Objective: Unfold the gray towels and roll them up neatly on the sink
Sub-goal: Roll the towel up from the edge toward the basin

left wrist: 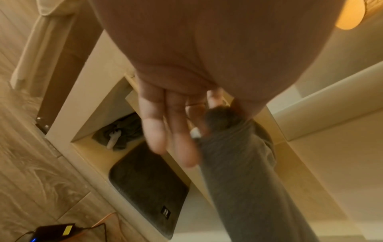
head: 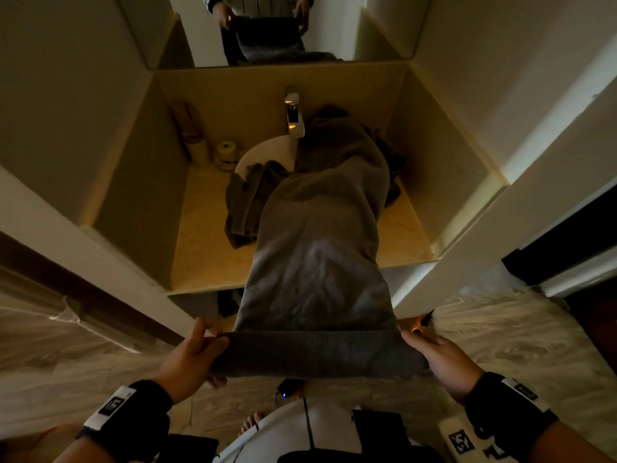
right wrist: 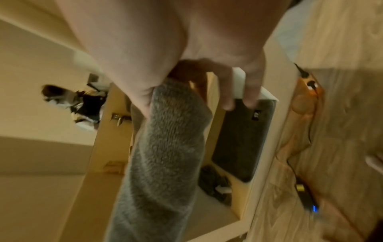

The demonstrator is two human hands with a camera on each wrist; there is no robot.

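A long gray towel (head: 317,248) stretches from the sink counter (head: 207,235) toward me, and its near end is rolled into a thick band. My left hand (head: 213,349) grips the left end of that roll, thumb on top and fingers beneath. At the right end, my right hand (head: 414,345) holds the roll the same way. In the left wrist view the towel (left wrist: 248,180) runs away from the thumb while the other fingers (left wrist: 165,131) lie straight. The right wrist view shows the thumb pressed on the towel (right wrist: 165,147). A second gray towel (head: 247,198) lies crumpled over the basin.
A chrome faucet (head: 293,115) stands behind the basin, and paper rolls (head: 227,152) sit at the back left. Walls close in the counter on both sides, under a mirror (head: 267,31). A dark mat (left wrist: 149,188) fills the lower shelf. A power adapter (left wrist: 53,230) lies on the floor.
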